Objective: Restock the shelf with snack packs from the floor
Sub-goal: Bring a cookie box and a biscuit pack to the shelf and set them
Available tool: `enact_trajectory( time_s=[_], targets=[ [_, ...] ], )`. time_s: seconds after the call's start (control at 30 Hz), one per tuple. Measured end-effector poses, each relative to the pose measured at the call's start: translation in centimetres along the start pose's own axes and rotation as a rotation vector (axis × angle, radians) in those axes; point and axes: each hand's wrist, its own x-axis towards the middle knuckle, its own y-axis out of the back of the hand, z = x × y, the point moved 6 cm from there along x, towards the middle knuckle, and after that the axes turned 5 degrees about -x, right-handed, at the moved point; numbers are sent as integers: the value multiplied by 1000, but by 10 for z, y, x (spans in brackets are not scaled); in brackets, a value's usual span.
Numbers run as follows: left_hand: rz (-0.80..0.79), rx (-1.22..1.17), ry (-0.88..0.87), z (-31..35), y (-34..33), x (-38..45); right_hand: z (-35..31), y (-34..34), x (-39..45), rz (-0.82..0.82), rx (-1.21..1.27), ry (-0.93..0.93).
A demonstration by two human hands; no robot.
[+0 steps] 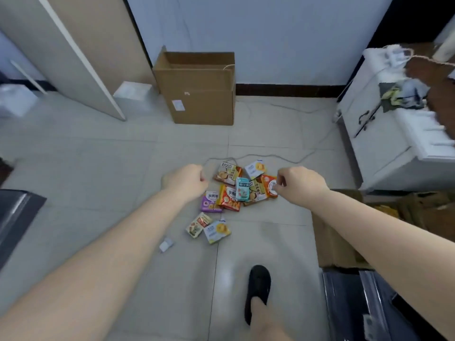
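Observation:
Several snack packs [236, 190] lie in a loose pile on the tiled floor, among them a purple pack [210, 203], a teal pack [242, 189] and an orange pack [269, 185]. Two more packs [208, 228] lie a little nearer to me. My left hand [187, 180] hovers left of the pile, its fingers loosely curled and holding nothing. My right hand [298, 183] hovers at the pile's right edge, fingers loosely curled beside the orange pack; no grip on it shows.
An open cardboard box [197, 94] stands against the back wall. A white cabinet [384, 134] is at the right, more cardboard [332, 242] below it. A grey cable [270, 156] runs behind the pile. My black shoe [258, 286] is near, a small white scrap [166, 244] to its left.

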Motion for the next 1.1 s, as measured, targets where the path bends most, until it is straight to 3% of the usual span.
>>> enact_trajectory(
  time_s=[0.27, 0.53, 0.77, 0.93, 1.0, 1.1],
  targets=[
    [-166, -104, 305, -98, -160, 125, 5, -183, 158, -295, 107, -51],
    [-380, -206, 524, -214, -407, 204, 8, -439, 264, -510, 131, -156],
    [-416, -583, 649, -271, -582, 280, -6, -642, 330, -650, 314, -234],
    [-358, -978, 738, -287, -654, 327, -25, -723, 375, -726, 411, -171],
    [-228, -1052, 717, -290, -663, 344, -17, -729, 394, -667, 471, -192],
    [-163, -1172, 638, -278, -660, 360, 9, -714, 412, -554, 668, -282]
  ],
)
